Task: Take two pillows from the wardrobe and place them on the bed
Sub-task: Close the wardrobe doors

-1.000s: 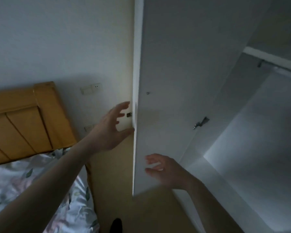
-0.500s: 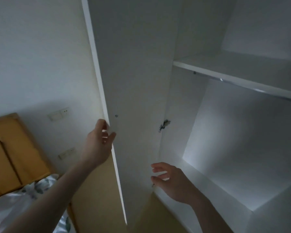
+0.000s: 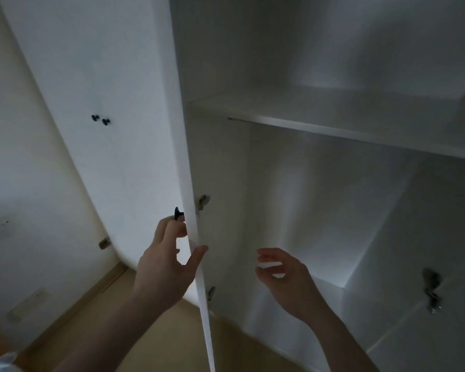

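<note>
White laminate wardrobe door (image 3: 134, 130), upright long edge pinched by left hand (image 3: 167, 261), fingers near its black knob (image 3: 178, 214) | right hand (image 3: 287, 280) empty, fingers loosely spread, nearer the open compartment | shelf (image 3: 360, 124) above | pillows: none visible; location undetermined.

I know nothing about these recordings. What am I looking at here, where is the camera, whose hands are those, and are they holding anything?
No machine here: a person wears one wide-angle camera on the head, so you see what they see, looking at an open white wardrobe. The left hand grips the edge of the open wardrobe door, thumb on the inner side, fingers by a small dark knob. The right hand hangs open in front of the lower compartment, holding nothing. Inside, a white shelf crosses the wardrobe; the parts in view above and below it show no pillows. Metal hinges sit on the inner wall.
</note>
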A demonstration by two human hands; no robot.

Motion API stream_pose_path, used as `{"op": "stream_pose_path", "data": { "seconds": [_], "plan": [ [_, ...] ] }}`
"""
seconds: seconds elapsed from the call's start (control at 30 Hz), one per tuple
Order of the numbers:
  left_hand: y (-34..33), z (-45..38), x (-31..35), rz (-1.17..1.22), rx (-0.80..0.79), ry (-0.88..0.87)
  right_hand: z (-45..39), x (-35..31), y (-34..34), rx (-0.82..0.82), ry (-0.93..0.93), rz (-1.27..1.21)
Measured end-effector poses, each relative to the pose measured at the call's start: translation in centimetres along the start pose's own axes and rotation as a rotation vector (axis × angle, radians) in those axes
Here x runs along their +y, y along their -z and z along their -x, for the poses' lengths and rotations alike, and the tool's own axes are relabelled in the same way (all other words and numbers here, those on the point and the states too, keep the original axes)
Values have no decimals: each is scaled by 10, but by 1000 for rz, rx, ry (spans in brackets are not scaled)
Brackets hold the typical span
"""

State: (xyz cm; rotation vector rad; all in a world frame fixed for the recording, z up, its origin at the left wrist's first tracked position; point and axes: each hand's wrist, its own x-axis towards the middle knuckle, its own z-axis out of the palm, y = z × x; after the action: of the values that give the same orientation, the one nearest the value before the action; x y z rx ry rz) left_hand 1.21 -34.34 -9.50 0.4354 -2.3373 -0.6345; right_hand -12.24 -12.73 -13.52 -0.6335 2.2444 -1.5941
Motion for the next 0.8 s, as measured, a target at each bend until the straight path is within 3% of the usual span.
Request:
{"op": "stream_pose_path", "data": {
  "seconds": [0.27,0.47,0.57,0.8],
  "plan": [
    [-39,-19,20,125,2,-164,23,-16,21,172,-17,-8],
    [-71,-44,37,133,-148,-383,45,-32,40,345,31,54],
    [-85,-60,45,84,-215,-453,62,-42,51,469,72,77],
    [-118,-92,75,163,-343,-425,98,-93,98,919,310,10]
  ]
}}
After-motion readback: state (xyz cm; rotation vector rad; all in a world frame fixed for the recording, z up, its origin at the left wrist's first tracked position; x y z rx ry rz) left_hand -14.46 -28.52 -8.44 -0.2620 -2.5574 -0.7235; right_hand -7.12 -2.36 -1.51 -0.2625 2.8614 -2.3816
